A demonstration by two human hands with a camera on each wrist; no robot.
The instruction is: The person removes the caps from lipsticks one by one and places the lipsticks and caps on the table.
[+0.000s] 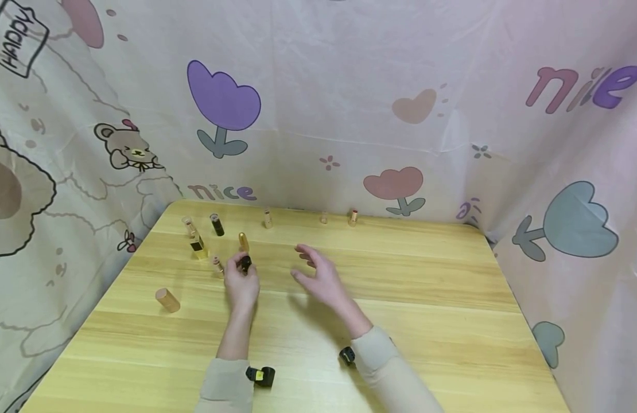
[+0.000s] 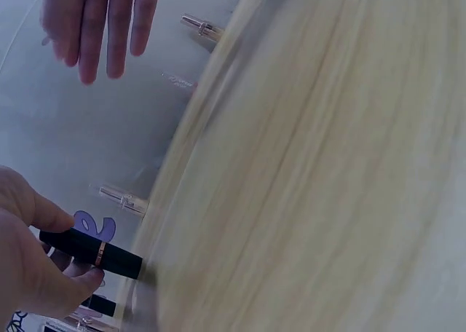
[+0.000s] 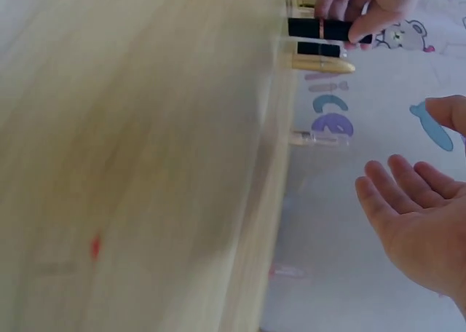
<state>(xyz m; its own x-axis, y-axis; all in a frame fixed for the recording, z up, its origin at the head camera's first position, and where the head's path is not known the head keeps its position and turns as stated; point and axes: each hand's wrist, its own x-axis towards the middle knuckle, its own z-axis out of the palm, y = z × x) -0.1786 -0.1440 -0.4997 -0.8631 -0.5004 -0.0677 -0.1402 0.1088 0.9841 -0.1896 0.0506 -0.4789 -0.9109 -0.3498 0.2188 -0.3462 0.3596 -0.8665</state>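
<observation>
My left hand point(image 1: 243, 287) pinches a black lipstick tube point(image 2: 91, 252) with a thin gold band round its middle. In the right wrist view the tube stands upright relative to the table, its lower end close to the tabletop; I cannot tell whether it touches. Just beyond that hand is a slim gold tube point(image 1: 243, 242), and a small pinkish lipstick point(image 1: 217, 264) stands at its left. My right hand point(image 1: 321, 281) hovers over the table, fingers apart and holding nothing.
Left of the hands stand a gold-and-black lipstick point(image 1: 198, 246), a clear-topped one point(image 1: 188, 225), a black tube point(image 1: 217, 225) and a rose-gold cylinder point(image 1: 167, 300). Along the back edge are a clear-capped lipstick point(image 1: 268, 218), a small clear piece point(image 1: 323, 218) and a red-tipped lipstick point(image 1: 353, 217).
</observation>
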